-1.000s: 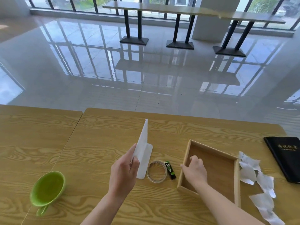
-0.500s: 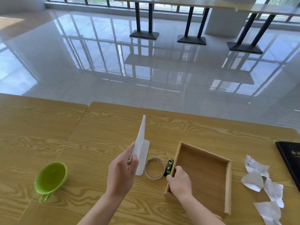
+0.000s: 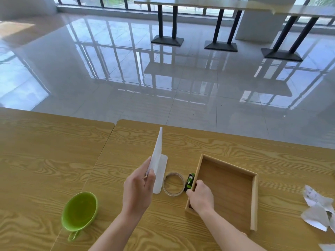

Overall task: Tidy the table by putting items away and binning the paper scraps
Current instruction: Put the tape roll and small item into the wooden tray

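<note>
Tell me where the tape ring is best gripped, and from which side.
The tape ring lies flat on the table, hole upward, so probably from above: one finger inside the hole, thumb outside, pinching its near rim. That arc looks clear; the white stand and green packet crowd its left and right sides.

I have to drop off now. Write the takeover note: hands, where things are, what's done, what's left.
Left hand: pinching the white bookend, which stands on the table.
Right hand: gripping the near-left wall of the empty wooden tray.
Tape ring and green eraser lie between bookend and tray.
Green cup near left; paper scraps far right.
Done: nothing stowed.
Left: fill tray, bin scraps.
</note>
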